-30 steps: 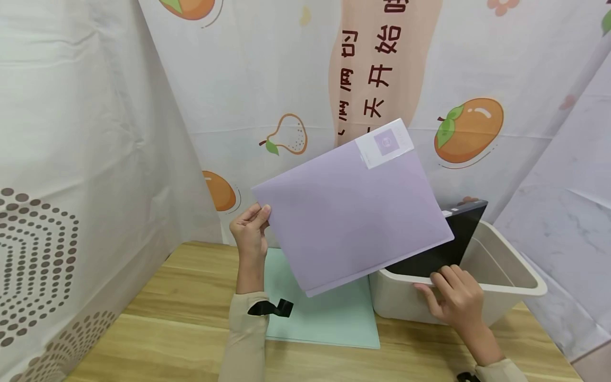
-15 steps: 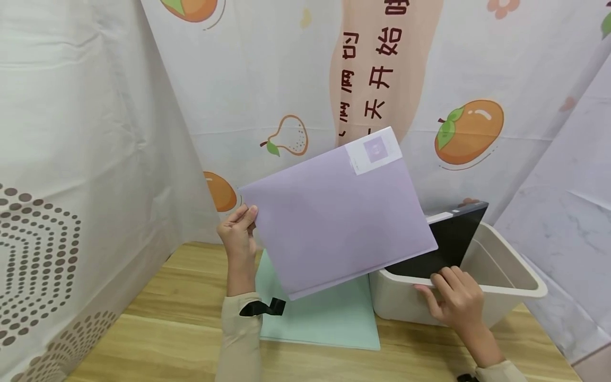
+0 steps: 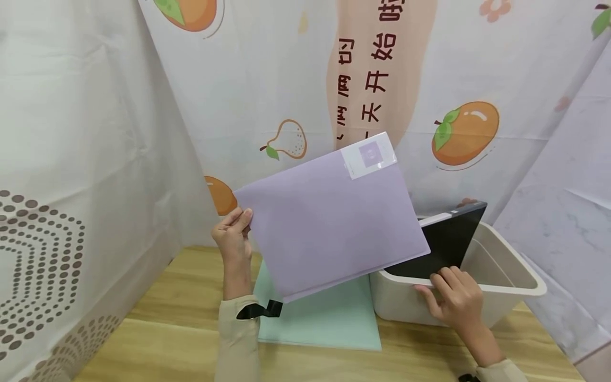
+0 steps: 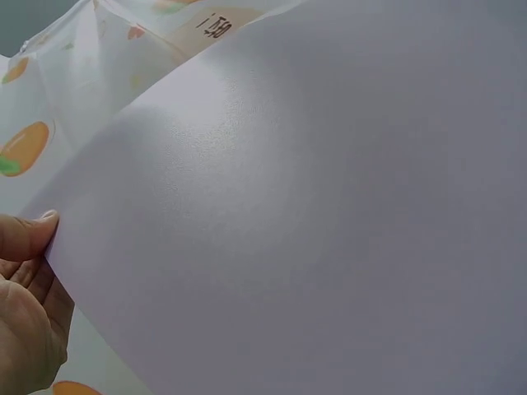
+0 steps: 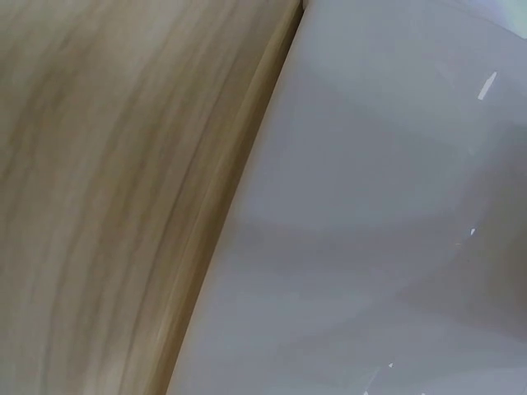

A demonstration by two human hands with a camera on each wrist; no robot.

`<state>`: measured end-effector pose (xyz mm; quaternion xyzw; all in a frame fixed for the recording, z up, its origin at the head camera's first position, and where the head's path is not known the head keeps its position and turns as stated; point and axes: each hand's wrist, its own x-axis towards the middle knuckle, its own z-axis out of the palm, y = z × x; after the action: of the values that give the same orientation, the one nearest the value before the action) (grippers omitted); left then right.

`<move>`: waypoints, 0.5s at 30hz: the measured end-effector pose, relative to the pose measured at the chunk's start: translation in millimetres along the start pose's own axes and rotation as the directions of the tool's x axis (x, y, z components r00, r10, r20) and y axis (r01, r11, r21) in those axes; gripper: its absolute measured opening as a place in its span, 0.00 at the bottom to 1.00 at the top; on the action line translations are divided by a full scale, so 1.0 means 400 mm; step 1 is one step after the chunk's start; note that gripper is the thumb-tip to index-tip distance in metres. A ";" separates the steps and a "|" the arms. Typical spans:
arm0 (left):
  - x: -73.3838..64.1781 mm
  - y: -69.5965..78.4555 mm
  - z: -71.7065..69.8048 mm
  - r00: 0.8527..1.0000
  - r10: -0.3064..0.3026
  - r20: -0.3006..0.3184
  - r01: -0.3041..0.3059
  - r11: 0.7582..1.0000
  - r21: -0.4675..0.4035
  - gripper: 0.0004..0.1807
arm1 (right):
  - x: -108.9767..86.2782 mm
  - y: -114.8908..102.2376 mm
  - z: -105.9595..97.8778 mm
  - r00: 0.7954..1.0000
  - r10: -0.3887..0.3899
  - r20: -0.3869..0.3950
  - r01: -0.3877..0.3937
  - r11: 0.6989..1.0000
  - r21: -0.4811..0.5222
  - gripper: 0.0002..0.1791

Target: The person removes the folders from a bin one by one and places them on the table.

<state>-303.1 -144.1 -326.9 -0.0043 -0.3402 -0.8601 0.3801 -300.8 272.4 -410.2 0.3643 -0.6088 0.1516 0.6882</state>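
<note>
My left hand (image 3: 234,236) pinches the left edge of a pale purple file folder (image 3: 329,223), thumb on the front. Tilted, the folder hangs in the air with a white label at its upper right corner. It fills most of the left wrist view, where the thumb (image 4: 37,230) shows at its edge. On the right, my right hand (image 3: 458,297) grips the front rim of a whitish plastic bin (image 3: 398,302), fingers curled over it. Inside the bin a black folder (image 3: 446,241) leans, partly hidden by the purple one. The right wrist view shows only the bin's wall (image 5: 354,206) and the table.
Under the purple folder, a mint green folder (image 3: 329,326) lies flat on the wooden table (image 3: 167,318), left of the bin. A fruit-print curtain (image 3: 267,79) hangs behind, and a dotted white sheet (image 3: 95,175) closes off the left side.
The purple folder and my left hand have moved left and slightly down, uncovering more of the black folder's spine. My right hand stays on the bin's rim.
</note>
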 end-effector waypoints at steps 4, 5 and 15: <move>-0.001 0.009 -0.001 1.000 0.006 -0.001 -0.006 1.000 0.026 0.18 | 0.000 -0.001 -0.002 1.000 -0.005 0.006 0.005 1.000 0.003 0.35; 0.000 0.013 -0.001 1.000 0.003 0.007 -0.003 1.000 0.029 0.17 | 0.000 -0.001 -0.002 1.000 -0.005 0.008 0.005 1.000 0.003 0.35; 0.020 0.049 -0.011 0.994 0.062 0.094 -0.069 0.994 0.083 0.16 | -0.005 0.003 -0.008 1.000 -0.005 0.019 0.005 1.000 -0.012 0.35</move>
<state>-294.8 -161.3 -316.9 -0.0384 -0.3938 -0.8306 0.3919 -299.8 275.8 -411.5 0.3631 -0.6152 0.1427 0.6851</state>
